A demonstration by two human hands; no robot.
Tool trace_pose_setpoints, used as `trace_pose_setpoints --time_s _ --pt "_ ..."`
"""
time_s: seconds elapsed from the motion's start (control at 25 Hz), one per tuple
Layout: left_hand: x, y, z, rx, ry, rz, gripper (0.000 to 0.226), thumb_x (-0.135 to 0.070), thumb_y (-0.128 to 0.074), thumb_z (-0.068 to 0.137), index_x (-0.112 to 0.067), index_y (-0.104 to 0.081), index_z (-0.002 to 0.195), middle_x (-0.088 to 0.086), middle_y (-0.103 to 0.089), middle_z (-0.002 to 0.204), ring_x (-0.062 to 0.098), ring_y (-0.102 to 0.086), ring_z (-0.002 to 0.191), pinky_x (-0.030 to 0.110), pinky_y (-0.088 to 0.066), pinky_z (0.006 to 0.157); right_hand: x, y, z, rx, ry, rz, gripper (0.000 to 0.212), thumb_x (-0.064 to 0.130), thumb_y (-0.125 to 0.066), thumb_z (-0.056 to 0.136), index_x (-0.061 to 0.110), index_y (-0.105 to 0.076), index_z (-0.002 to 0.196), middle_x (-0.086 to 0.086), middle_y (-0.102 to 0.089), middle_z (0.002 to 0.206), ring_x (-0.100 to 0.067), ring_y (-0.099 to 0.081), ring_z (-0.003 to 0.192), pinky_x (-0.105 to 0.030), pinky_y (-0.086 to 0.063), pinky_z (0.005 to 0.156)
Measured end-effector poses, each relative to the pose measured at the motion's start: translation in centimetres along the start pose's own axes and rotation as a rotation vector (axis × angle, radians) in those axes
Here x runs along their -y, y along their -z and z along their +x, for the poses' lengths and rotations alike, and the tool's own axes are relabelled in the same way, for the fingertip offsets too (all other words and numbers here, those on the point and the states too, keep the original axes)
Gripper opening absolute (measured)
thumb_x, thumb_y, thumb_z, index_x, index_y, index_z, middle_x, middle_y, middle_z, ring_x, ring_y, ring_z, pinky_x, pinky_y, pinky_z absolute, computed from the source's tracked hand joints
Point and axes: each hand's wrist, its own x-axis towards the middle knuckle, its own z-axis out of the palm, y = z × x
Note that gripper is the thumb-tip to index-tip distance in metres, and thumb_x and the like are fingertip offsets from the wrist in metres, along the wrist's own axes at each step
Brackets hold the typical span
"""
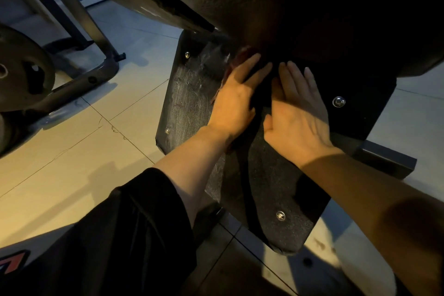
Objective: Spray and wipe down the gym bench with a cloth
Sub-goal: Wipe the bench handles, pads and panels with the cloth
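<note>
Where flat left hand (234, 98) presses, perhaps cloth (236, 61).

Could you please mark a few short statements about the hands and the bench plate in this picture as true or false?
1. Both hands lie flat on the black textured plate. True.
2. The right hand holds a spray bottle. False: its fingers are straight and no bottle shows.
3. A reddish cloth peeks out under the left hand. True.
4. The floor is carpeted. False: it is tiled.
</note>
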Motion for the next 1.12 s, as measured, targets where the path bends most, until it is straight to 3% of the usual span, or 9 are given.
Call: trace_pose_setpoints --time_s 0.16,0.36,0.44,0.56,0.72,0.76,0.96,1.04,1.12 --pt "1.1 0.8 2.1 -0.070 0.496 -0.114 0.066 0.006 -0.050 0.087 -0.020 -0.037 0.147 0.011 -0.025 0.155 0.028 -0.030 0.140 0.034 -0.029 0.114 -0.3 -0.6 0.2 -0.023 0.019 -0.065 0.079 0.020 -0.075 0.067 -0.013 -0.046 0.131 -0.031 -0.042 0.142 -0.041 -0.033 0.137 -0.045 -0.011 0.116" --pt "-0.3 0.2 0.7 0.007 -0.013 -0.079 0.050 -0.017 -0.046 0.089 -0.012 -0.050 0.139 0.016 -0.040 0.146 0.031 -0.039 0.134 0.034 -0.034 0.106 -0.3 -0.9 0.2 -0.052 0.031 -0.080 0.078 0.020 -0.071 0.068 -0.010 -0.042 0.136 -0.029 -0.042 0.142 -0.040 -0.033 0.138 -0.047 -0.011 0.116" --pt "1.1 0.0 1.0 -0.005 0.139 -0.092 0.056 -0.004 -0.050 0.089 -0.017 -0.045 0.143 0.011 -0.033 0.152 0.028 -0.031 0.140 0.032 -0.029 0.110 -0.2 -0.9 0.2 -0.043 0.033 -0.104 0.078 0.020 -0.072 0.070 -0.011 -0.042 0.135 -0.029 -0.041 0.143 -0.040 -0.032 0.138 -0.047 -0.011 0.116" --pt "1.8 0.4 1.0 -0.090 0.600 -0.158 0.064 0.006 -0.049 0.088 -0.018 -0.039 0.146 0.009 -0.024 0.156 0.026 -0.022 0.144 0.035 -0.022 0.118 -0.1 -0.9 0.2 -0.019 0.037 -0.131 0.079 0.023 -0.074 0.070 -0.012 -0.043 0.133 -0.029 -0.041 0.143 -0.040 -0.034 0.137 -0.047 -0.012 0.115" --pt "0.7 0.2 -1.4 0.024 0.036 -0.082 0.061 0.000 -0.053 0.085 -0.012 -0.042 0.144 0.015 -0.033 0.151 0.028 -0.027 0.140 0.025 -0.017 0.113 0.0 -0.7 0.1 0.000 0.026 -0.141 0.079 0.021 -0.073 0.069 -0.012 -0.042 0.135 -0.028 -0.040 0.144 -0.038 -0.031 0.140 -0.047 -0.012 0.116" --pt "1.2 0.3 -1.4 0.034 0.014 -0.062 0.061 -0.002 -0.053 0.086 -0.015 -0.041 0.145 0.014 -0.033 0.151 0.027 -0.028 0.140 0.023 -0.017 0.111 0.0 -0.7 0.1 0.003 0.030 -0.150 0.079 0.021 -0.072 0.070 -0.012 -0.042 0.135 -0.028 -0.040 0.144 -0.038 -0.031 0.140 -0.047 -0.012 0.116" --pt "3.7 0.2 0.3 -0.158 0.828 -0.237 0.051 -0.012 -0.049 0.097 -0.018 -0.038 0.146 0.011 -0.025 0.154 0.029 -0.029 0.140 0.036 -0.024 0.115 0.2 -0.6 0.0 0.030 0.018 -0.191 0.078 0.027 -0.069 0.077 -0.009 -0.038 0.139 -0.025 -0.036 0.148 -0.035 -0.027 0.142 -0.047 -0.015 0.118" --pt "2.6 0.4 1.1 -0.134 0.806 -0.272 0.049 -0.021 -0.046 0.099 -0.017 -0.036 0.147 0.010 -0.023 0.157 0.026 -0.025 0.143 0.034 -0.019 0.116 0.2 -0.6 0.1 0.019 0.033 -0.196 0.079 0.027 -0.068 0.077 -0.009 -0.036 0.140 -0.025 -0.036 0.148 -0.035 -0.027 0.142 -0.047 -0.017 0.117" --pt "0.6 0.4 1.1 -0.069 0.507 -0.274 0.050 -0.026 -0.039 0.099 -0.015 -0.036 0.148 0.009 -0.019 0.159 0.024 -0.017 0.146 0.032 -0.011 0.117 -0.1 -0.7 -0.1 -0.012 0.053 -0.182 0.081 0.026 -0.066 0.076 -0.006 -0.031 0.141 -0.026 -0.038 0.147 -0.036 -0.030 0.141 -0.047 -0.018 0.116"
